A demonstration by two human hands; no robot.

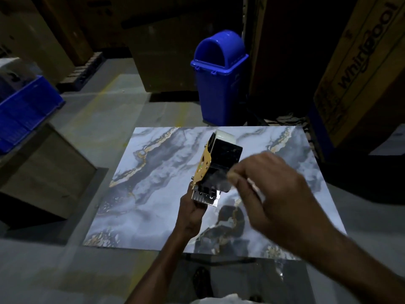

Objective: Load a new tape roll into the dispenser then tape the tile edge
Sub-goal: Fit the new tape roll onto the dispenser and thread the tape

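A marbled grey-and-gold tile (pixel 157 194) lies flat in front of me. Above it my left hand (pixel 192 213) grips the handle of a black and yellow tape dispenser (pixel 219 165), held upright with its metal blade end toward me. A pale tape roll (pixel 226 137) sits at the dispenser's far end. My right hand (pixel 276 194) hovers just right of the dispenser, blurred, fingers pinched together; a thin pale strip shows at the fingertips, likely the tape end, but blur hides it.
A blue swing-lid bin (pixel 219 77) stands beyond the tile. A blue crate (pixel 26 110) rests on boxes at left. Large cardboard boxes (pixel 363 69) rise at right and behind. Bare concrete floor lies left of the tile.
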